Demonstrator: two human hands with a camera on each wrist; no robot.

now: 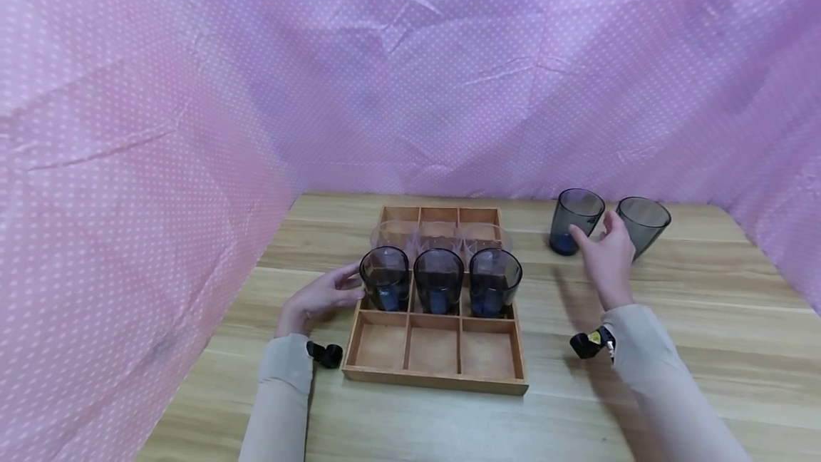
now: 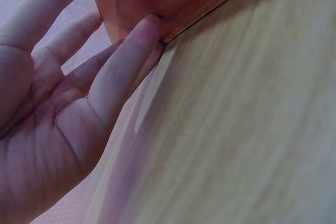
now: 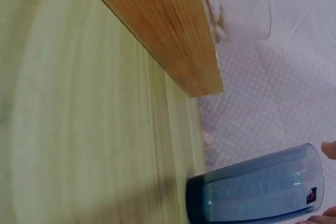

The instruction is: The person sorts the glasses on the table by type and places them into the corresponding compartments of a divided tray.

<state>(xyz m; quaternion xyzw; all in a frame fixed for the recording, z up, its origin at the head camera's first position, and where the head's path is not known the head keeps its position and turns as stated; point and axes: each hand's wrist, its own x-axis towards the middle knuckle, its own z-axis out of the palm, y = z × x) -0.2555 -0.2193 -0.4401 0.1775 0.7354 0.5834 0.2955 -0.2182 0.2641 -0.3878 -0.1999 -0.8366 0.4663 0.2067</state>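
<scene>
A wooden compartment tray [image 1: 436, 381] lies on the table. Three dark tinted glasses [image 1: 439, 280] stand side by side in one of its rows, with three clear glasses [image 1: 487, 236] partly hidden behind them. My left hand [image 1: 325, 298] rests its extended fingertips against the tray's left side wall [image 2: 136, 3]. To the right of the tray, my right hand [image 1: 608, 259] is at a dark glass [image 1: 564, 242], thumb and fingers spread about its rim; contact is unclear. Another dark glass [image 1: 648, 223] stands just right of it, partly behind the hand.
The wood-grain table [image 1: 718, 291] reaches back to a pink dotted cloth [image 1: 398, 91], which hangs behind and along both sides. Front-row compartments [image 1: 434, 348] of the tray show bare wooden floors. Each wrist wears a small black camera [image 1: 586, 344].
</scene>
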